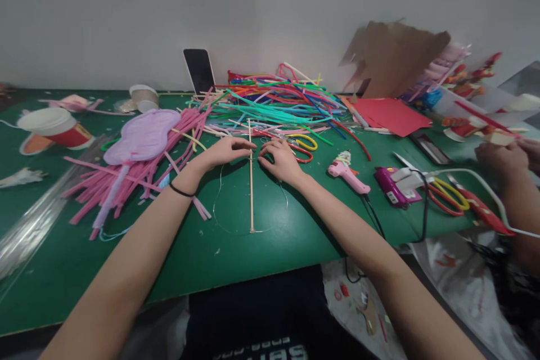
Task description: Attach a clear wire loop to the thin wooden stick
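Note:
A thin wooden stick (pixel 252 197) lies upright in view on the green table. My left hand (pixel 225 153) reaches it from the left, thumb and fingertips closed on its upper part. My right hand (pixel 282 162) is just right of the stick, fingers curled and thumb drawn in on a thin clear wire; the exact pinch is partly hidden. The wire (pixel 215 202) curves in a loose loop left of the stick, crosses near its bottom end, and a short length shows below my right palm.
Pink pipe cleaners (pixel 185 129) and a lilac fuzzy fan shape (pixel 143 135) lie left; a multicoloured pile (pixel 274 104) and a phone (pixel 199 70) are behind. Scissors (pixel 301 152), a pink glue gun (pixel 349 175) and red paper (pixel 390 115) lie right. Another person's hand (pixel 504 160) works far right.

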Demonstrator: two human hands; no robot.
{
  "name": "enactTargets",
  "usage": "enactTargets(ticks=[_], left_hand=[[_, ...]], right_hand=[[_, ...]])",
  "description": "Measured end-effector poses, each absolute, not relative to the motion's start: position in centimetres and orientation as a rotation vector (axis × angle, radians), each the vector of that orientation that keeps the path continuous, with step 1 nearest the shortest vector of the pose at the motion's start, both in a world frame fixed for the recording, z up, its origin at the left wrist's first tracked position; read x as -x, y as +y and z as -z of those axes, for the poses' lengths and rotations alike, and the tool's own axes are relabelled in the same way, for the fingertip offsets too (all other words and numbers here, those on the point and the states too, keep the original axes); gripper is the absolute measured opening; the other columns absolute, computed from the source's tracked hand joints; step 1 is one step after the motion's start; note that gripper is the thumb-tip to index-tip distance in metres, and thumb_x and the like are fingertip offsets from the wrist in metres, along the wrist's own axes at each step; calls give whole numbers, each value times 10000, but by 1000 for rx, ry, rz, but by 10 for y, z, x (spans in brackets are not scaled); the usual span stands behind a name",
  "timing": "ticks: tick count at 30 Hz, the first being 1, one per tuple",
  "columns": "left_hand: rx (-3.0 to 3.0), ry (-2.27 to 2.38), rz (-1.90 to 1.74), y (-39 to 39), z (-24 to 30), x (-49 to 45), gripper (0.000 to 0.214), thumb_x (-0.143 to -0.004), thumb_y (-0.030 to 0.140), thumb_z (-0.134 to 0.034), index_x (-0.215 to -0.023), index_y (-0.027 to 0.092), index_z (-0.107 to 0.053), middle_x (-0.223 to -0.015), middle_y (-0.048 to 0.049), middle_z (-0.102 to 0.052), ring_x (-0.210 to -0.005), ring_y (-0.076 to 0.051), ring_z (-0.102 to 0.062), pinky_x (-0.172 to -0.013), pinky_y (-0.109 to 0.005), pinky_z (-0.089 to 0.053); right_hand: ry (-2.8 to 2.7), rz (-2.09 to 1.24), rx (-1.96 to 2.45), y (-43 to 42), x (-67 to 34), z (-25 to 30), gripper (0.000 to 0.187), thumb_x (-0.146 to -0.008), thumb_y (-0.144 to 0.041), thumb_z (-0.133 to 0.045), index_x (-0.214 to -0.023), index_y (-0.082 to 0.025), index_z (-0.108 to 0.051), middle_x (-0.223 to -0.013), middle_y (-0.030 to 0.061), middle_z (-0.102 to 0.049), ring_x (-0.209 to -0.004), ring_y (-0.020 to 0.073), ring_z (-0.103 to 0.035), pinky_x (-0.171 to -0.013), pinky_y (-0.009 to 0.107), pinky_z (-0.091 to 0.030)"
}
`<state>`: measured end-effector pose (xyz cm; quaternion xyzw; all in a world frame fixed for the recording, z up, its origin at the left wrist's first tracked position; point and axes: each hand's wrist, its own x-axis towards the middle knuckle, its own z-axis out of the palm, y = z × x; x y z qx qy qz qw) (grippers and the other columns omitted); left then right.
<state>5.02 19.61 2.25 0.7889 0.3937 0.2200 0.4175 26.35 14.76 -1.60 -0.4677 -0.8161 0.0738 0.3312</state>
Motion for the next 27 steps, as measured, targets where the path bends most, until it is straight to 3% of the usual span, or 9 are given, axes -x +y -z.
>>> enactTargets(ticks=[10,15,27], left_hand=[[-2185,1152,-479,192,-26,-70,354,-655,424,-704,-903,173,-666,-756,-21,-668,-700,-187,-613,-622,-283,-458],[-2257,1273,-448,186,-28,-76,301,-648,342,-672,-899,178,-649,-755,-20,-661,-702,-192,-617,-622,-282,-442],[-2250,1288,-521,186,-23,-75,260,-663,330,-662,-874,178,-651,-751,-24,-664,-703,-189,-613,-624,-278,-434]], right_hand=[[-2130,-194,1231,147,-263,16,95,-872,-267,-638,-907,-196,-691,-1087,99,-679,-1120,277,-527,-1018,475,-401],[-2137,-212,1229,147,-264,15,105,-872,-265,-636,-920,-192,-696,-1098,106,-681,-1115,281,-534,-1011,478,-406],[-2111,-254,1141,151,-269,17,72,-869,-254,-638,-875,-204,-689,-1052,84,-701,-1078,261,-578,-1034,480,-380]])
